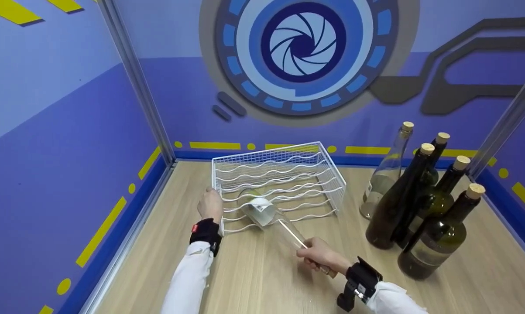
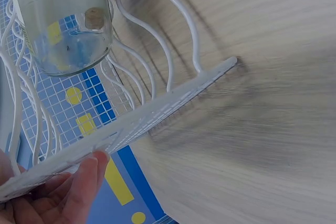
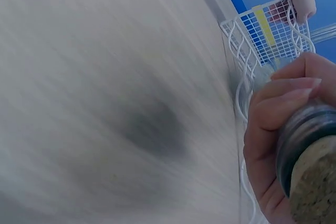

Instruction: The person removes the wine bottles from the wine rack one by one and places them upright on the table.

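My left hand (image 1: 211, 204) grips the left side of a white wire wine rack (image 1: 266, 151) with wavy crossbars. In the left wrist view, the fingers (image 2: 84, 187) curl over the rack's mesh edge (image 2: 126, 121). A clear glass wine bottle (image 1: 261, 211) with a pale label slants over the front left part of the rack, base away from me. My right hand (image 1: 319, 255) holds it by the neck, and its cork (image 3: 317, 182) sticks out of the grip in the right wrist view. Whether the bottle's base rests on the wires, I cannot tell.
To the right stand several corked bottles: a clear one (image 1: 382, 183) at the back, dark ones such as the tall bottle (image 1: 391, 213), and a labelled green one (image 1: 437, 246) in front. Blue-purple panels (image 1: 170, 96) wall in the wooden table (image 1: 262, 279).
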